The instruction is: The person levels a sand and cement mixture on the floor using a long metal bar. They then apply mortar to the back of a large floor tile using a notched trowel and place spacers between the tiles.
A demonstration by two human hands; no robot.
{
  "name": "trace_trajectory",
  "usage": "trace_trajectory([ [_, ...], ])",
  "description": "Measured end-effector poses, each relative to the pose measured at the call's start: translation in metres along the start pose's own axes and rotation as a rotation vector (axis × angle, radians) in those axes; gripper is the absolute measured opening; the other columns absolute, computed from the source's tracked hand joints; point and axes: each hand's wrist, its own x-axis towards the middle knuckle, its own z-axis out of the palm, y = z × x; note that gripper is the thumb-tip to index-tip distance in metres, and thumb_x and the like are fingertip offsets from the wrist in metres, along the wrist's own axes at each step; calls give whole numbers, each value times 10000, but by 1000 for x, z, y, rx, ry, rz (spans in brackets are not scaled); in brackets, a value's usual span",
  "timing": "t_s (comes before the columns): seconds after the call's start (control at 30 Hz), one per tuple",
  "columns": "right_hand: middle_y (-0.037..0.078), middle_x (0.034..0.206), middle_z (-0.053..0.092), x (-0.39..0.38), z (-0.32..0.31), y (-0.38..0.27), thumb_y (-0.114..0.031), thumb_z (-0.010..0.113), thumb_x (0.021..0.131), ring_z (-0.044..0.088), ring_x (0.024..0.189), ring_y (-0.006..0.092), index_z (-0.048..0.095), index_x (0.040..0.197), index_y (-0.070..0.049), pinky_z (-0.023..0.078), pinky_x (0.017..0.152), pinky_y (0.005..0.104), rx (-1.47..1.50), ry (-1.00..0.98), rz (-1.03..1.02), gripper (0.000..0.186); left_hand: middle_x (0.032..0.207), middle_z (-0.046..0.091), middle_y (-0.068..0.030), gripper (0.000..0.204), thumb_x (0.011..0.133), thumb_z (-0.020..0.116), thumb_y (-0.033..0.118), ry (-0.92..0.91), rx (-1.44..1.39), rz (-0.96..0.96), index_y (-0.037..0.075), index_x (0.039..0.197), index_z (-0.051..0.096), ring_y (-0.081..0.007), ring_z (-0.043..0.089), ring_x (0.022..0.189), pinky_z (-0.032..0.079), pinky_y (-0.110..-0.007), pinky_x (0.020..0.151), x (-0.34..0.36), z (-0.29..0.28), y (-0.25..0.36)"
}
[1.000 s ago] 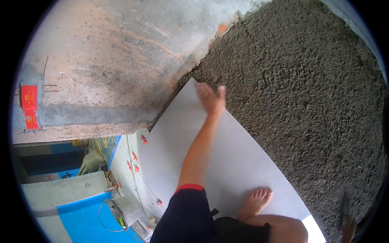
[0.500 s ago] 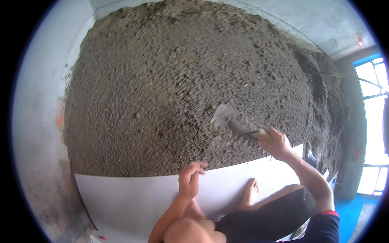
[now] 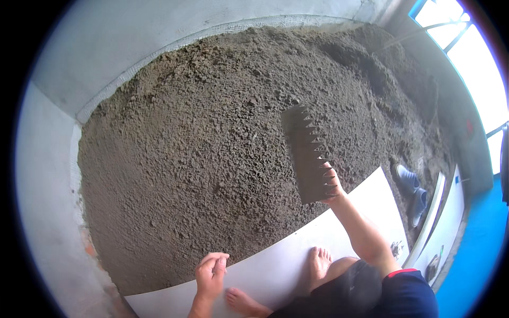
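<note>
No legible text, label, number or sign anywhere in view. Notched trowel, blade face: no readable lettering. Large pale tile: same. Reddish mark on the wall beside the window: blurred, cannot tell if a sign or a stain. Blue patch on the white board at right: too small to tell if a label. Blue shoes: any markings unreadable.
</note>
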Motion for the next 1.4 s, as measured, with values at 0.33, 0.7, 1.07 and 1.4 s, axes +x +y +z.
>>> trace_trajectory([
  [0.33,-20,753,574,-15,-23,30,-398,556,965,554,579,110,590,962,-157,432,486,235,15,8,86,243,1127,652,-150,190,894,655,49,-482,420,585,25,1078,610,-299,663,970,534,-368,830,86,36,150],
  [0.7,268,1039,613,-74,31,86,-238,642,933,656,921,415,413,1229,15,512,792,473,-1140,141,-668,452,1132,620,-69,445,1057,495,413,-461,-121,-228,4,1213,576,-134,571,1042,471,-289,892,173,151,134],
  [1.07,316,1533,322,-151,-242,-7,-398,664,931,293,1422,486,353,1461,73,214,1184,567,-1839,1043,-697,774,765,560,-22,236,1007,600,297,-351,-158,-409,66,1003,552,-105,552,583,473,-249,526,176,184,126],
  [1.4,280,1639,77,-95,-298,-143,-612,413,986,11,1541,364,183,1515,143,-27,1244,450,-1551,1616,-505,950,761,563,-30,286,992,622,324,-389,-77,-400,49,993,541,-104,548,578,471,-254,525,162,208,128],
])
